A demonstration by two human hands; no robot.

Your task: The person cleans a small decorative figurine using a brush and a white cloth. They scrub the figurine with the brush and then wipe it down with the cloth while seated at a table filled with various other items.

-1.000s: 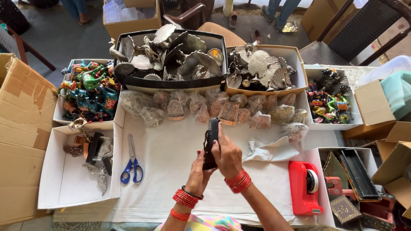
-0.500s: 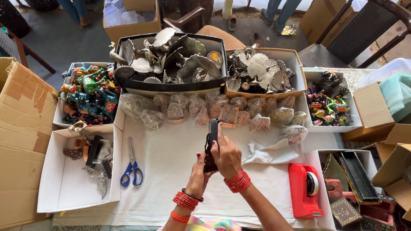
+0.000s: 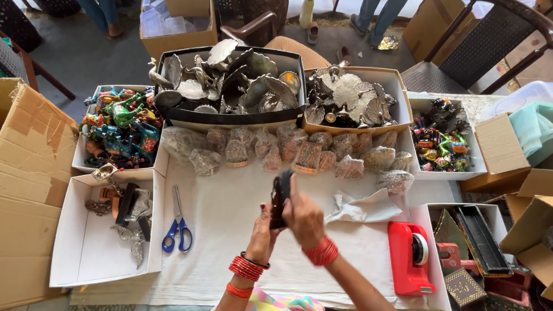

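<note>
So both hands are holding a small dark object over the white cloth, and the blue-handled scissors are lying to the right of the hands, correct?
Not quite. Both hands, left hand and right hand, do hold the small dark object over the white cloth, but the head view shows the blue-handled scissors lying to their left.

Above the white cloth (image 3: pixel 222 235), left hand (image 3: pixel 262 227) and right hand (image 3: pixel 305 218) press together, fingers curled, wrists bangled.

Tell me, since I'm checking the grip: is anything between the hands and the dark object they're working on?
Nothing visible. The left hand and right hand both close directly on the dark object, held above the white cloth. The crumpled paper lies apart, to the right.
</note>
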